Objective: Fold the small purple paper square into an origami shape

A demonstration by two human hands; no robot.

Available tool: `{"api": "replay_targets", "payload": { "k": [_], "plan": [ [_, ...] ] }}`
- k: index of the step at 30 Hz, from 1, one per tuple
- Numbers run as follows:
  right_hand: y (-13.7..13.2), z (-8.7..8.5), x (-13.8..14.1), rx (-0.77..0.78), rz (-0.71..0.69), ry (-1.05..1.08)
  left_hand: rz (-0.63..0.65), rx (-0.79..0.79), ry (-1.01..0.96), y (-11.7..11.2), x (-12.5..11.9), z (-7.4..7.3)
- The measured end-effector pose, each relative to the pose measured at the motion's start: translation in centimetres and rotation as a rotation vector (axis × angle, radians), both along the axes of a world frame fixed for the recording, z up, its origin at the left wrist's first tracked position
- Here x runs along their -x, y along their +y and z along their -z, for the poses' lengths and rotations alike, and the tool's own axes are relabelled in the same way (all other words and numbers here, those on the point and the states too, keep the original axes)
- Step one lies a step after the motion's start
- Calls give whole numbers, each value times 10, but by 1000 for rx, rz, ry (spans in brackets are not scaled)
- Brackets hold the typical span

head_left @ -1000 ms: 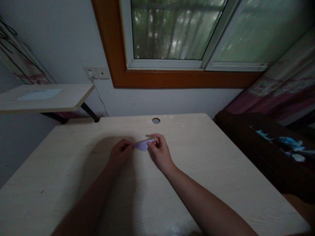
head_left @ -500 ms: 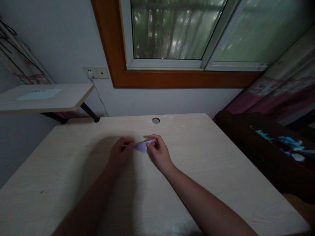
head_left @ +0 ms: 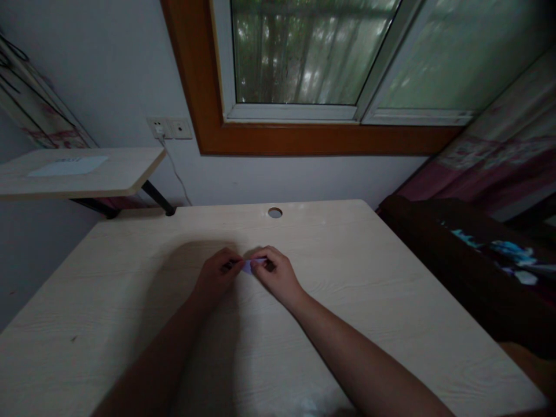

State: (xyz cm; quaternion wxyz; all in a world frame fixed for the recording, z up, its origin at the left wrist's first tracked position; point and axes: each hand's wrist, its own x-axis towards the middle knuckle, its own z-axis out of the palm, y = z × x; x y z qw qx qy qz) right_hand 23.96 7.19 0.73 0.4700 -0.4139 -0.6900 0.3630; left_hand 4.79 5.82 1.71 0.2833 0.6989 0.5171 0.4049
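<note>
A small piece of purple paper [head_left: 247,267] is pinched between my two hands above the far half of the table. My left hand [head_left: 218,271] has thumb and fingers closed on its left end. On the other side, my right hand [head_left: 275,272] grips the right part, thumb in front and fingers curled behind. The fingertips of both hands are close together, so most of the paper is covered. Its folds cannot be made out.
The pale wooden table [head_left: 339,324] has a round cable hole [head_left: 275,213] near its back edge. A raised shelf [head_left: 130,174] holding a white sheet [head_left: 67,166] stands at the left. Behind are a wall socket [head_left: 169,128] with a plugged-in cord and a window [head_left: 313,63].
My hands have come closer together and slightly lower. Less of the purple paper shows, as my right fingers now cover more of it.
</note>
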Motion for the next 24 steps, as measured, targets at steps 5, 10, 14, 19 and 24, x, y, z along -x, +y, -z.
{"api": "replay_targets", "payload": {
  "k": [5,10,14,19,24],
  "plan": [
    [0,-4,0,-104,-20,-57,19,-18,17,-1,0,1],
    [-1,-8,1,-145,-48,-102,24,-24,43,-1,-1,0],
    [-1,-7,1,-145,-33,-108,39,-46,79,-1,-2,-2],
    [-1,-6,1,-147,-38,-111,48,-50,87,-2,-3,-4],
    [-3,-8,2,-140,-32,-98,62,-51,59,-3,-3,-4]
  ]
}}
